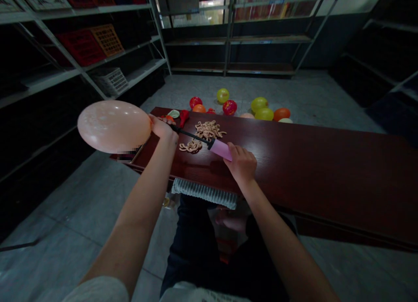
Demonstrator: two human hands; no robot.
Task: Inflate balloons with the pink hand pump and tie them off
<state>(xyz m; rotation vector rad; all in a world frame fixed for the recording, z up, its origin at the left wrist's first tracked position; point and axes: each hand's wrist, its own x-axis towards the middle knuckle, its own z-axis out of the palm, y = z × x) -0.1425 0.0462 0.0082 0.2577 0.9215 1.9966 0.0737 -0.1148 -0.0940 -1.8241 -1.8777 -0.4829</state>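
L fingers (pixel 167 121) hold peach balloon (pixel 112 125) at neck end, R fingers (pixel 244 154) wrapped rnd pink pump (pixel 220 149) abv dk-red tbl (pixel 320 162).

The large balloon (pixel 114 127) looks like smooth, glossy rubber, the pump (pixel 220 149) smooth plastic, the table (pixel 310 162) polished wood, the ribbed cloth (pixel 204 192) matt.

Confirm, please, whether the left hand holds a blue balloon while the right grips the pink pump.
The balloon is pale peach, not blue, as the head view shows; the left hand holds it while the right hand grips the pink pump.
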